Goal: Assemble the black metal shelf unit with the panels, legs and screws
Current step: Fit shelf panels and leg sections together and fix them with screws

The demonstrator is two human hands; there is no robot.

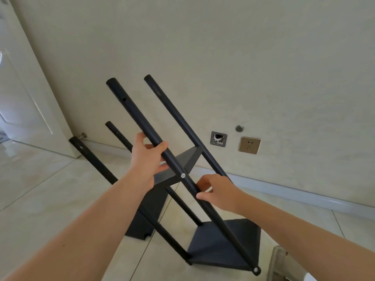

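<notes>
The black metal shelf unit stands tilted to the left on the tiled floor. Several black tube legs run up from it, and two panels are fixed between them. The nearest leg slants from upper left to lower right and carries a silver screw at the middle panel. My left hand grips this leg just above the screw. My right hand holds the same leg just below the screw, fingers curled round it. The lower panel sits near the floor.
A beige wall stands close behind the shelf, with a gold socket, an open wall box and a white skirting board. A white door is at the left. A metal object sits at the lower right.
</notes>
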